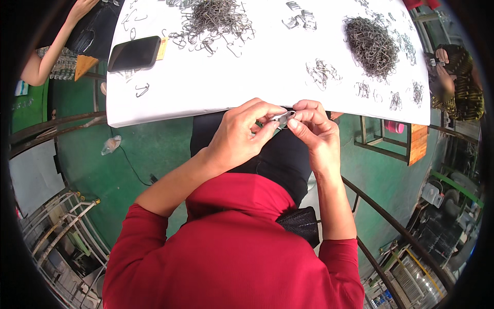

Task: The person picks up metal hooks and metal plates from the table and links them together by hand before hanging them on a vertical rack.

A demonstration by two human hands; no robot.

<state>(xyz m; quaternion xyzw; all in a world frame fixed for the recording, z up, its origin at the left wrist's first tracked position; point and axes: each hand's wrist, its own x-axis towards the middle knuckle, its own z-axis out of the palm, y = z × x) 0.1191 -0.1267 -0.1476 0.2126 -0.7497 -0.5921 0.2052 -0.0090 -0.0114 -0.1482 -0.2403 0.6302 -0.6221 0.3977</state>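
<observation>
Just in front of the white table's near edge, above my lap, both hands pinch a small shiny metal piece (282,117). My left hand (244,129) is closed on its left end with thumb and fingertips. On the other end, my right hand (316,129) is closed with the thumb and index finger. A thin curved wire part seems to stick up at the right fingertips. The piece is partly hidden by my fingers, so its exact kind cannot be made out.
On the white table (206,87) lie a heap of bent wire hooks (216,20), a denser wire heap (370,49), a smaller wire cluster (322,73) and flat metal pieces (300,18). A black phone (135,53) rests at the left. Other people's arms (54,51) show at both sides.
</observation>
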